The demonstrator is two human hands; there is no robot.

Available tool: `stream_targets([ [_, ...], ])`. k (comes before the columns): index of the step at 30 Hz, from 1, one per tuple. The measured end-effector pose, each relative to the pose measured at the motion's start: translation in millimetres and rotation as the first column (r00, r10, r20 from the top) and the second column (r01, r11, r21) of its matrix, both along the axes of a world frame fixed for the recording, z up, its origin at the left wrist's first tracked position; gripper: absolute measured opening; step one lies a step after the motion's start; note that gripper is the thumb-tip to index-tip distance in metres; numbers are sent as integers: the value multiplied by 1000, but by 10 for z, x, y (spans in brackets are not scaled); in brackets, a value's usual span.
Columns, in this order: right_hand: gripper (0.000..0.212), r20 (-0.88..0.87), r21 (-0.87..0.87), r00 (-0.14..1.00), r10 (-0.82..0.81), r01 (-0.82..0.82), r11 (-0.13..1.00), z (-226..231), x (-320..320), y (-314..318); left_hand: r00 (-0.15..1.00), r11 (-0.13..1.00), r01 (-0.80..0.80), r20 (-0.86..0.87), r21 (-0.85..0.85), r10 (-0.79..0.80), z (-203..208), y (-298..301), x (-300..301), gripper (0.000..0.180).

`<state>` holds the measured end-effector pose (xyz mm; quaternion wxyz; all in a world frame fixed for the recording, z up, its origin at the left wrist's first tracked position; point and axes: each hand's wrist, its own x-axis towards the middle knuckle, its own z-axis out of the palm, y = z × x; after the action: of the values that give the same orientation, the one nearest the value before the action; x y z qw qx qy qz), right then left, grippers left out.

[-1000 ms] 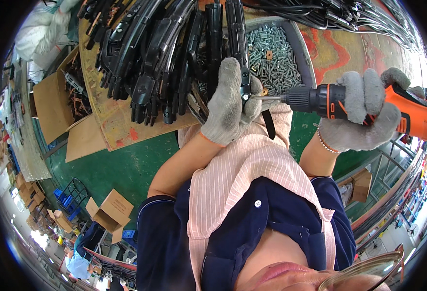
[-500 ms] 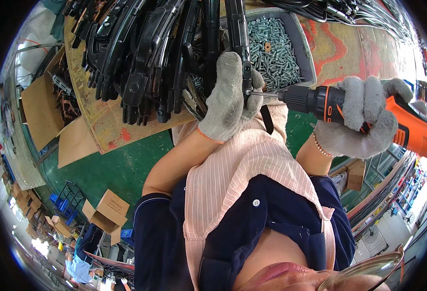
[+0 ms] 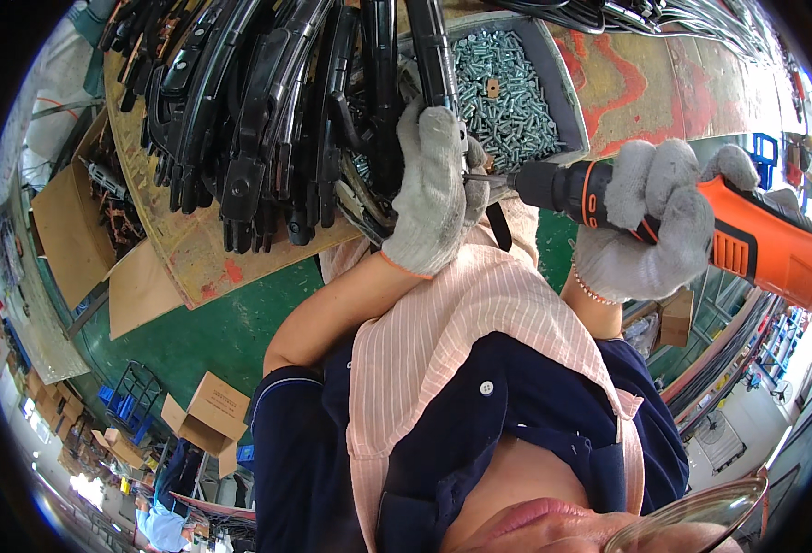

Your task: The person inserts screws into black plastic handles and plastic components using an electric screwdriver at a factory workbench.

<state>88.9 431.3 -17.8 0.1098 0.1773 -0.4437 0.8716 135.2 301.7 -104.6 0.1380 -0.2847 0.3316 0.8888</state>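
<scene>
My left hand [image 3: 432, 189], in a grey knit glove, is closed round the lower end of a long black metal bar [image 3: 434, 60]. My right hand [image 3: 650, 226], gloved the same way, grips an orange and black cordless drill [image 3: 761, 241] that lies level, pointing left. The drill's thin bit reaches the bar's end between my left thumb and fingers; the glove hides most of the tip, so I cannot tell whether a screw sits there. Just beyond is a grey bin [image 3: 572, 97] filled with small silvery screws [image 3: 507, 101]. Left of the held bar, several similar black parts [image 3: 267, 138] lie in a pile.
The worn wooden table [image 3: 198, 253] has red paint patches and a near edge in front of me. Black cables [image 3: 599, 14] lie at the far right. An open carton [image 3: 74, 226] stands by the table's left side, another carton [image 3: 217, 405] on the green floor behind.
Both hands have shifted a little to the left, with the black bar and the drill. The bit stays at the bar's end, and both grips are kept.
</scene>
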Motion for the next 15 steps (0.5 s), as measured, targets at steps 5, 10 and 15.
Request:
stream_targets([
  [5, 57, -62, 54, 996, 64, -61, 997, 39, -22, -8, 996, 997, -76, 49, -17, 77, 13, 23, 0, 60],
  [10, 56, -38, -80, 978, 206, -208, 975, 77, -175, 46, 993, 993, -112, 45, -25, 113, 198, 5, -18, 41],
  [15, 40, -68, -96, 995, 76, -83, 992, 34, -458, 278, 999, 994, -29, 11, -101, 30, 249, -28, -9, 29],
])
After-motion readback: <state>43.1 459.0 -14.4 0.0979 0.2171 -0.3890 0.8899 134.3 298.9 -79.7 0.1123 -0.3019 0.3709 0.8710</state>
